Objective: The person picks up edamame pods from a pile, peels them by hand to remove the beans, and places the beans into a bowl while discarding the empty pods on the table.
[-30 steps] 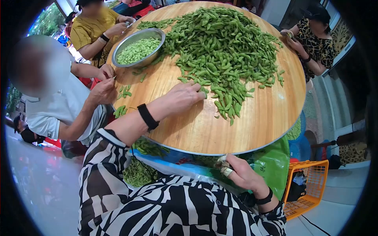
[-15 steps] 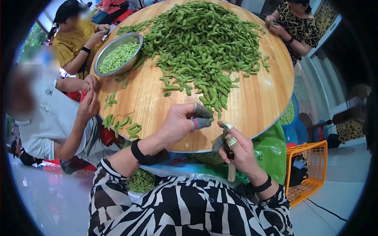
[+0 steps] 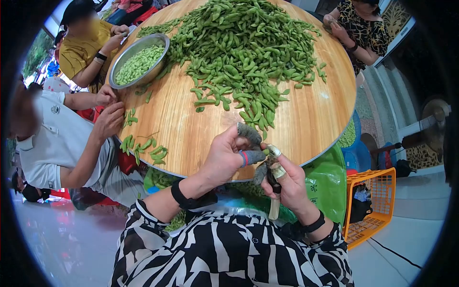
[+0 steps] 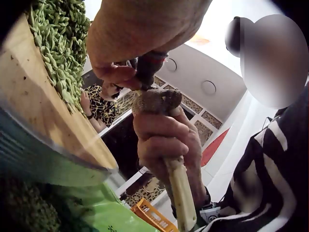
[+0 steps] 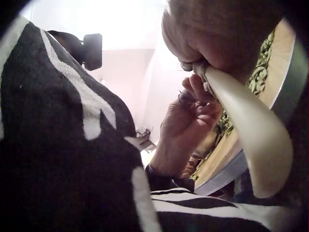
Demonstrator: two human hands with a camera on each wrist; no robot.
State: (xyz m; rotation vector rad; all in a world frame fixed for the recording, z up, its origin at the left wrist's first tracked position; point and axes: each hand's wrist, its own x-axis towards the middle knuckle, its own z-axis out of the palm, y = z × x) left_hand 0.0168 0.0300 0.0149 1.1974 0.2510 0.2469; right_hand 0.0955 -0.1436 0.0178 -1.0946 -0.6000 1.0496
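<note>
Close together above the table's near edge, both hands meet at a green pod. My left hand pinches the pod between thumb and finger, which wear grey fabric finger covers. My right hand grips a tool with a smooth cream handle, its fingers curled round it in the left wrist view; the tool's working end is hidden by the fingers. Pale wraps cover parts of the right thumb and finger. In the right wrist view the cream handle sticks out below the right hand.
A large heap of green pods covers the back of the round wooden table. At left stands a metal bowl of shelled beans. Several people sit round the table. An orange crate and a green bag are at the right.
My left hand has come back from the heap to the right hand, and its pod now meets the right fingertips. The right hand has risen with the cream-handled tool.
</note>
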